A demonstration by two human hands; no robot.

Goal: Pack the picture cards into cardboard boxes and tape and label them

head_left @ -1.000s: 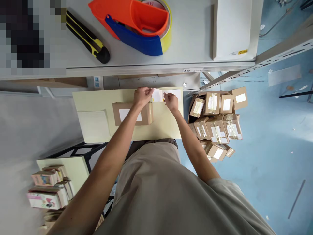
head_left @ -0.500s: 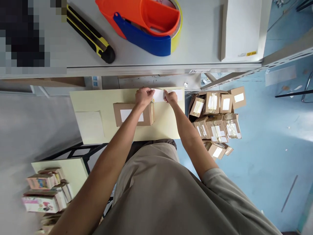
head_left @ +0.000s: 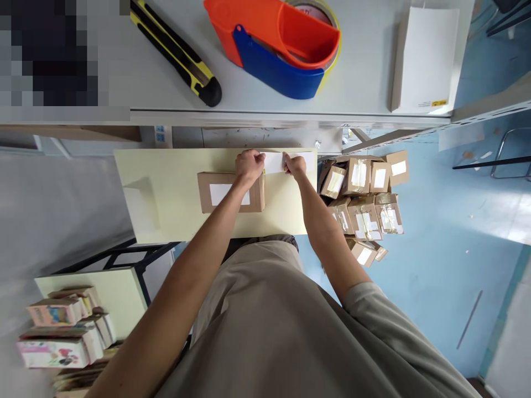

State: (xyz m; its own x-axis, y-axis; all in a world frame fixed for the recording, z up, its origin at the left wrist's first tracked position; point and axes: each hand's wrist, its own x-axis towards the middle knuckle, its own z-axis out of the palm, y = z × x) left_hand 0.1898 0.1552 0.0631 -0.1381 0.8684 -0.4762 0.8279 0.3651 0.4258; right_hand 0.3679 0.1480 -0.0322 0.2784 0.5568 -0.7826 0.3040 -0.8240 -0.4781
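My left hand (head_left: 250, 163) is closed in a pinch on the left end of a white label (head_left: 272, 162). My right hand (head_left: 293, 164) pinches the same label farther right. A small yellow mark shows at the label's lower left, by my left fingers. Another piece of white paper (head_left: 308, 161) shows beyond my right hand. Below my left hand lies a cardboard box (head_left: 211, 205) with a white label on its top, partly hidden by my left forearm. Box and papers are on a pale yellow board (head_left: 174, 166).
On the grey shelf (head_left: 357, 83) ahead lie a utility knife (head_left: 178, 52), an orange and blue tape dispenser (head_left: 277, 66) and a stack of white labels (head_left: 427, 61). Several labelled boxes (head_left: 365, 215) are piled at right. Printed boxes (head_left: 58, 351) sit at lower left.
The view has shifted slightly, so the shelf items appear farther right. Both hands keep their pinch on the label, almost unmoved over the board.
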